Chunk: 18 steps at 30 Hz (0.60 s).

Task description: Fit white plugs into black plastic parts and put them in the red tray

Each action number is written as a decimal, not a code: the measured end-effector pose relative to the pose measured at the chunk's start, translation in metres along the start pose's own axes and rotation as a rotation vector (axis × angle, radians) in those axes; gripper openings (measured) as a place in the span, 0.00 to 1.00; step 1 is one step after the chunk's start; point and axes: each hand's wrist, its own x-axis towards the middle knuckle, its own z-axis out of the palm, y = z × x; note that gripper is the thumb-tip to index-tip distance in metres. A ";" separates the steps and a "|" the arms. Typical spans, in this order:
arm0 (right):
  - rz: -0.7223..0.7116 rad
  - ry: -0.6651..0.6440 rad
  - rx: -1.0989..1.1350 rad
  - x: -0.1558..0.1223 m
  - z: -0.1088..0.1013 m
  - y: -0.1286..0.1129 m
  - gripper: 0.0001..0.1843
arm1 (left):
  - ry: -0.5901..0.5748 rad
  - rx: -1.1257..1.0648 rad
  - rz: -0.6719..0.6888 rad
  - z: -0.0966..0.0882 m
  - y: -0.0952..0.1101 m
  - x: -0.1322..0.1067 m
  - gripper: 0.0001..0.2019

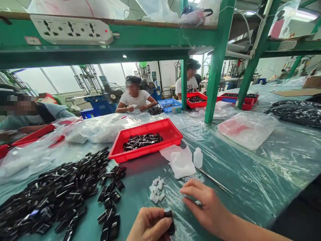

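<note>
My left hand (151,225) is closed around a small black plastic part (171,222) with a pale grey end, held upright at the table's near side. My right hand (204,207) hovers just right of it, fingers apart, with nothing visible between them. Beyond its fingertips lie tiny clear pieces (194,178), partly hidden by the hand. Small white pieces (156,190) form a heap ahead of my left hand. White tissue sheets (182,162), a small white bottle (198,158) and metal tweezers (215,181) lie farther back.
A large pile of black parts (60,187) spreads over the left side. Behind it, a red tray (145,152) contains more of them. A green shelf frame (150,36) with a power strip (72,30) crosses above the plastic-covered table (250,170). Three people sit across the table.
</note>
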 end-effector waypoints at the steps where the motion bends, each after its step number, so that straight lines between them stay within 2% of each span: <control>1: 0.064 0.008 -0.115 0.002 -0.011 0.007 0.10 | 0.007 -0.003 -0.001 -0.001 -0.003 0.000 0.23; 4: 0.144 0.004 -0.241 0.005 -0.038 0.036 0.11 | -0.009 -0.014 0.013 -0.004 -0.010 0.002 0.24; 7: 0.158 -0.074 -0.330 0.003 -0.050 0.061 0.12 | -0.008 -0.059 0.021 -0.004 -0.010 0.001 0.23; 12: 0.094 -0.184 -0.410 0.001 -0.045 0.075 0.13 | -0.018 -0.176 0.001 -0.001 -0.003 -0.004 0.21; 18: 0.038 -0.195 -0.480 0.002 -0.040 0.083 0.13 | -0.049 -0.308 -0.026 -0.002 -0.003 -0.006 0.19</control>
